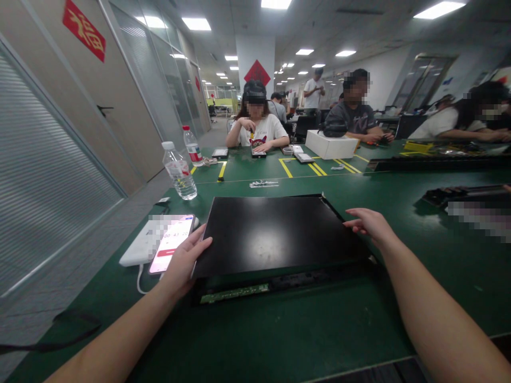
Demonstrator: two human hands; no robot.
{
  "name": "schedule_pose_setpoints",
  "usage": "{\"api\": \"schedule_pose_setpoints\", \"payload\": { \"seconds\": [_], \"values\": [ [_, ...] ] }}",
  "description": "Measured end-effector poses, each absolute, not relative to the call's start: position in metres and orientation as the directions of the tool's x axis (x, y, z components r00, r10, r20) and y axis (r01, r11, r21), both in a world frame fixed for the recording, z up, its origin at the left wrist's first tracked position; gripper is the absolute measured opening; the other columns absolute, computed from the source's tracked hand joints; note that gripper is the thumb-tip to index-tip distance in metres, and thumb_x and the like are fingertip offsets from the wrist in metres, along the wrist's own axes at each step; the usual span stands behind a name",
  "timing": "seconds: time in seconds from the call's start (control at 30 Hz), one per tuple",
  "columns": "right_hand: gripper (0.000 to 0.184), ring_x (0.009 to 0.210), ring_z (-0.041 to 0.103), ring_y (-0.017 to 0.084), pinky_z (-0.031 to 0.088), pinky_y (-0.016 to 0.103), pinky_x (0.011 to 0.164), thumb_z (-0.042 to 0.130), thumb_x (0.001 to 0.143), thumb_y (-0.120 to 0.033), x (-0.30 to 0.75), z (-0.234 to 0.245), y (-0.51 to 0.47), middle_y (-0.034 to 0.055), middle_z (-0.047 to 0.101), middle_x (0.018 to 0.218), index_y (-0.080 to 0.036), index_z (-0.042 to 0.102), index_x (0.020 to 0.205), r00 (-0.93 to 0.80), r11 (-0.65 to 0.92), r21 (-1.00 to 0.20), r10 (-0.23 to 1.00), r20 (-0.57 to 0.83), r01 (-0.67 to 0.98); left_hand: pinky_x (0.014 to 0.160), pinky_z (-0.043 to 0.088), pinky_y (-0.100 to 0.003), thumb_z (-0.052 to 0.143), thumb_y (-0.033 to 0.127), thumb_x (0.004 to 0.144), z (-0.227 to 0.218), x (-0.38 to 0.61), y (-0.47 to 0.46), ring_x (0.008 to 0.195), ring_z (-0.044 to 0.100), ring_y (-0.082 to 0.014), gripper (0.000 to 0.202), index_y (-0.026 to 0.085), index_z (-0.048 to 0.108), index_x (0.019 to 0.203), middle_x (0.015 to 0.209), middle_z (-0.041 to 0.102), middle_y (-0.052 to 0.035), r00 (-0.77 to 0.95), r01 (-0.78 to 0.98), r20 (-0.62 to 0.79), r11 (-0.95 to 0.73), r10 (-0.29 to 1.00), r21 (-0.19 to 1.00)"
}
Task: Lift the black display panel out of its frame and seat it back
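A dark, glossy screen panel (pixel 263 234) lies tilted over a black frame (pixel 319 276), its left side raised. Along the frame's front runs a strip of green circuit board (pixel 235 292). My left hand (pixel 189 255) holds the panel's left edge, thumb on the top face and the other fingers at the side, partly hidden. At the right edge, my right hand (pixel 369 226) has its fingers stretched and apart, with a fingertip touching the rim. It grips nothing that I can see.
Left of the panel, a lit phone (pixel 171 242) leans on a white device (pixel 138 247) with a cable. Water bottles (pixel 179 173) stand behind. Across the green table (pixel 303 330) a person (pixel 259 119) works on a small drive. A white box (pixel 331 144) and black parts (pixel 467 197) are at right.
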State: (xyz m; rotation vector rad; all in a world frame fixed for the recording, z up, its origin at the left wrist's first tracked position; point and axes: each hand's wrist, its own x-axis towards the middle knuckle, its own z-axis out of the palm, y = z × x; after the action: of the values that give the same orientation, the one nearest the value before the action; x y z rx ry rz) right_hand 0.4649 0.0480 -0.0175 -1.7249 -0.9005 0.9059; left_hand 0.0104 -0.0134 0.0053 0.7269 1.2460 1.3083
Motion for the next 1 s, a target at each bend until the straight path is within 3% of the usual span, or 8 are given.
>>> {"api": "schedule_pose_setpoints", "payload": {
  "seconds": [0.3, 0.5, 0.77, 1.0],
  "values": [
    [0.023, 0.045, 0.055, 0.014, 0.039, 0.023, 0.043, 0.064, 0.077, -0.025, 0.457, -0.013, 0.046, 0.0095, 0.072, 0.064, -0.017, 0.071, 0.098, 0.462, -0.284, -0.907, 0.879, -0.116, 0.312, 0.046, 0.053, -0.02, 0.072, 0.009, 0.08, 0.004, 0.009, -0.012, 0.073, 0.078, -0.0206, 0.064, 0.019, 0.061, 0.142, 0.11, 0.081, -0.0091, -0.128, -0.286, -0.254, 0.21, 0.959, 0.935],
    [0.028, 0.046, 0.056, 0.013, 0.045, 0.025, 0.051, 0.061, 0.078, -0.026, 0.465, -0.026, 0.051, 0.0073, 0.073, 0.067, -0.015, 0.073, 0.101, 0.478, -0.266, -0.864, 0.878, -0.034, 0.427, 0.05, 0.055, -0.019, 0.064, 0.004, 0.086, 0.01, 0.01, -0.012, 0.078, 0.079, -0.0209, 0.065, 0.015, 0.052, 0.15, 0.107, 0.081, -0.0114, -0.111, -0.249, -0.27, 0.236, 0.957, 0.939],
    [0.035, 0.054, 0.062, 0.016, 0.049, 0.029, 0.059, 0.061, 0.078, -0.034, 0.468, -0.026, 0.05, 0.0065, 0.075, 0.072, -0.018, 0.074, 0.106, 0.454, -0.293, -0.746, 0.891, 0.014, 0.598, 0.046, 0.055, -0.021, 0.057, 0.004, 0.093, 0.012, 0.012, -0.012, 0.053, 0.073, -0.0165, 0.061, 0.018, 0.049, 0.152, 0.095, 0.082, -0.0087, -0.074, -0.223, -0.311, 0.289, 0.947, 0.931],
    [0.034, 0.056, 0.064, 0.017, 0.047, 0.03, 0.062, 0.058, 0.079, -0.035, 0.459, -0.018, 0.046, 0.0052, 0.076, 0.075, -0.019, 0.076, 0.103, 0.451, -0.324, -0.651, 0.892, 0.031, 0.686, 0.054, 0.06, -0.022, 0.062, 0.004, 0.09, 0.009, 0.009, -0.013, 0.064, 0.077, -0.0196, 0.063, 0.017, 0.05, 0.151, 0.095, 0.082, -0.0092, -0.051, -0.245, -0.278, 0.258, 0.959, 0.934]
  ]
}}
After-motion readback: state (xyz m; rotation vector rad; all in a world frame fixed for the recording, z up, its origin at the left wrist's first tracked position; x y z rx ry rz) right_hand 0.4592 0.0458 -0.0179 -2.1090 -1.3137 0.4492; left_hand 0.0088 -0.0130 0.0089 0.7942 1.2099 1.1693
